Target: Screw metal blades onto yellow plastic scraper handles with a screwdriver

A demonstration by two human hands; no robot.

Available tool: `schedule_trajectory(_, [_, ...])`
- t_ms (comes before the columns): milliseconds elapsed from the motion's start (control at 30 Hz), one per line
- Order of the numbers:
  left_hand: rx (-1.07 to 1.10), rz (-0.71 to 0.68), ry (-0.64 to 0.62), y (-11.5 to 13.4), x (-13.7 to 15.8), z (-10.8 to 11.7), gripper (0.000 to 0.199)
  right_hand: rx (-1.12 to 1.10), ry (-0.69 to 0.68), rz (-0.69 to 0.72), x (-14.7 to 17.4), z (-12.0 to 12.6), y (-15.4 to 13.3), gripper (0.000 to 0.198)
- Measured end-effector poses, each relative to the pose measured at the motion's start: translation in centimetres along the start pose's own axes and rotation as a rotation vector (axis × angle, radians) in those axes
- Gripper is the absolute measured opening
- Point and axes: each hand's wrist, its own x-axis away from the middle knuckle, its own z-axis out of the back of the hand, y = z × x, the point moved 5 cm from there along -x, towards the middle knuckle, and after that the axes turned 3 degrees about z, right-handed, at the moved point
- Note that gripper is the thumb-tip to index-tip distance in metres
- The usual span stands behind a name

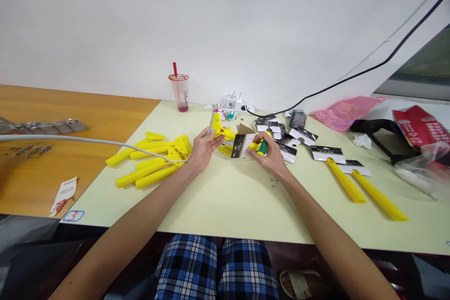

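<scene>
My left hand (pixel 203 150) grips the triangular head of a yellow plastic scraper (pixel 218 127), its edge tilted up to the left. The scraper's handle points right, toward a black and white header card (pixel 239 146) between my hands. My right hand (pixel 269 155) is closed round a green and yellow screwdriver handle (pixel 262 146), beside the card; whether its fingers also pinch the card I cannot tell. Left of my left hand lies a pile of yellow scrapers (pixel 154 159). Behind my right hand are several more header cards (pixel 286 140).
Two yellow handles with cards (pixel 346 180) lie at right. A cup with a red straw (pixel 180 91) and a power strip (pixel 230 102) stand by the wall. A grey cable (pixel 105 141) crosses from the left. A pink bag (pixel 346 112) and a red package (pixel 422 129) are at far right.
</scene>
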Motion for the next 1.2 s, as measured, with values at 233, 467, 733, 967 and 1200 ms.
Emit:
schedule_trajectory(233, [-0.054, 0.025, -0.003, -0.6, -0.2, 0.4, 0.02, 0.087, -0.016, 0.032, 0.3, -0.3, -0.6, 0.025])
schedule_trajectory(467, [-0.001, 0.034, 0.029, -1.0, -0.2, 0.3, 0.016, 0.114, 0.031, 0.08, 0.4, -0.3, -1.0, 0.027])
schedule_trajectory(733, [-0.085, 0.037, -0.114, -1.9, 0.7, -1.3, 0.029, 0.059, 0.03, 0.049, 0.6, -0.8, -1.2, 0.035])
schedule_trajectory(967, [-0.126, 0.046, -0.179, -2.2, 1.1, -2.0, 0.036, 0.031, 0.033, 0.063, 0.7, -0.9, -1.3, 0.04])
schedule_trajectory(1200, [-0.312, -0.057, -0.172, -1.9, 1.1, -1.9, 0.047, -0.129, 0.148, 0.051, 0.8, -0.9, -1.2, 0.04])
